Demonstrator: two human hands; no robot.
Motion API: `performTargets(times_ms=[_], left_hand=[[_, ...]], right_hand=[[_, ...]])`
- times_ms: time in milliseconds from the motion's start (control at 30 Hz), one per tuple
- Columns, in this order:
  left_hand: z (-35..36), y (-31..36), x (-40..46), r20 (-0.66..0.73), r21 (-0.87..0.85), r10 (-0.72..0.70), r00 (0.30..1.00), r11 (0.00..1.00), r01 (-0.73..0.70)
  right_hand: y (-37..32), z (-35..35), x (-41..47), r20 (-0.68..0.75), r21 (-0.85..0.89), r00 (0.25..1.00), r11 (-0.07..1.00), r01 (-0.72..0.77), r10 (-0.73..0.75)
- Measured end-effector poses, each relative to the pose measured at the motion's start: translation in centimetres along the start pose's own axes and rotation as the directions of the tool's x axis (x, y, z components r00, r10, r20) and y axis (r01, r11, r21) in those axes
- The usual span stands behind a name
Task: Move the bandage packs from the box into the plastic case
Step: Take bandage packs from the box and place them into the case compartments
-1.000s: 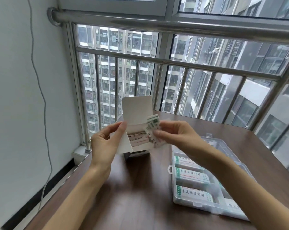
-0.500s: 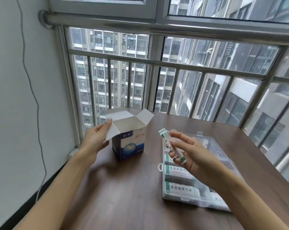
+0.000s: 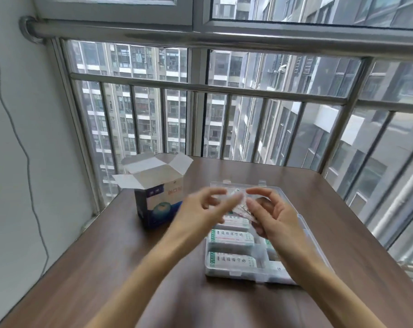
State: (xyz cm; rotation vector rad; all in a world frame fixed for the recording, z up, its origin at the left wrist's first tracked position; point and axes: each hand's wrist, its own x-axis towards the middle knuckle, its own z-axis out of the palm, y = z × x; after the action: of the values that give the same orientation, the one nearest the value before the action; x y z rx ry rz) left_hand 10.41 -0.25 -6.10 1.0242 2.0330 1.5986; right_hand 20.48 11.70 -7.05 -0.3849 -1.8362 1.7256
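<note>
Both forearms reach forward over the brown tabletop (image 3: 110,268) and meet above the far end of the clear plastic case (image 3: 316,252). The left hand (image 3: 200,209) is raised with its palm turned to the right, thumb and forefinger curled toward each other at the top; it is blurred, and its fingertips meet the near end of a bandage pack (image 3: 238,205). Whether they actually pinch it cannot be told. The right hand (image 3: 271,214) faces it, palm to the left, fingers curled, with the thumb and forefinger closing on the other side of the same pack, which is held in the air just above the case. Two more white packs with green print (image 3: 231,236) lie flat in the left compartments of the case. The cardboard box (image 3: 157,202) stands upright to the left of the case, its top flaps open, apart from both hands.
</note>
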Motion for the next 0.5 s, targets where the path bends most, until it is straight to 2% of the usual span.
performTargets(times_ms=[33, 100, 200, 267, 367, 500], left_hand=[[0.8, -0.2, 0.1, 0.101, -0.065, -0.023, 0.995, 0.997, 0.03], [1.7, -0.7, 0.1, 0.166, -0.21, -0.012, 0.986, 0.977, 0.047], [2.2, -1.8, 0.0, 0.045, -0.331, -0.025, 0.999, 0.943, 0.038], [2.1, -2.2, 0.0, -0.054, -0.325, -0.03, 0.998, 0.946, 0.011], [2.0, -2.2, -0.2, -0.112, -0.334, -0.038, 0.993, 0.943, -0.002], [2.1, -1.6, -0.5, -0.04, -0.472, -0.138, 0.99, 0.876, 0.103]], right_hand=[[0.1, -0.3, -0.1, -0.007, -0.052, 0.999, 0.998, 0.031, -0.032], [0.4, -0.6, -0.4, -0.001, -0.15, 0.996, 0.985, 0.088, -0.089], [0.9, -1.3, -0.8, 0.006, -0.254, 0.995, 0.963, 0.094, -0.096], [0.9, -1.7, -1.1, 0.011, -0.274, 0.999, 0.961, 0.039, -0.038], [0.5, -2.2, -1.3, 0.062, -0.18, 0.994, 0.981, -0.079, 0.092], [0.4, -2.5, -1.3, 0.039, 0.046, 0.974, 0.973, -0.227, 0.225]])
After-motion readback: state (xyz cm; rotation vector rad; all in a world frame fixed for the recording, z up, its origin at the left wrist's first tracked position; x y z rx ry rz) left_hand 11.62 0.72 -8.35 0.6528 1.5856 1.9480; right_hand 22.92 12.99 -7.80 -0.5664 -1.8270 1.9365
